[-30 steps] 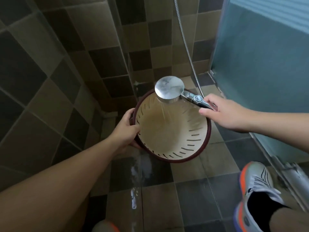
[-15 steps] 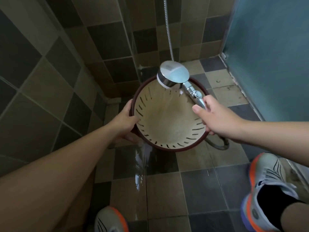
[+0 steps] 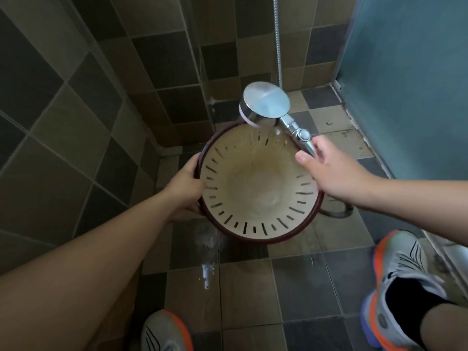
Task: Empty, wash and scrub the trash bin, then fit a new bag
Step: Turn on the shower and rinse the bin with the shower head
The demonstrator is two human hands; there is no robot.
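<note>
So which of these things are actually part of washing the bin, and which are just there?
Part of the job:
- trash bin, gripped at its rim by the left hand
- shower head, spraying into it, held by the right hand

Just there:
- shower hose
- glass door
- shoes

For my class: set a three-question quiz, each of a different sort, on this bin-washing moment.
1. True or false: the left hand grips the trash bin by its rim.
2. What does the right hand hold? A) a brush B) the shower head C) a bag
3. Fill in: the slots run around the bin's ____ wall.

Key: 1 true; 2 B; 3 inner
</note>
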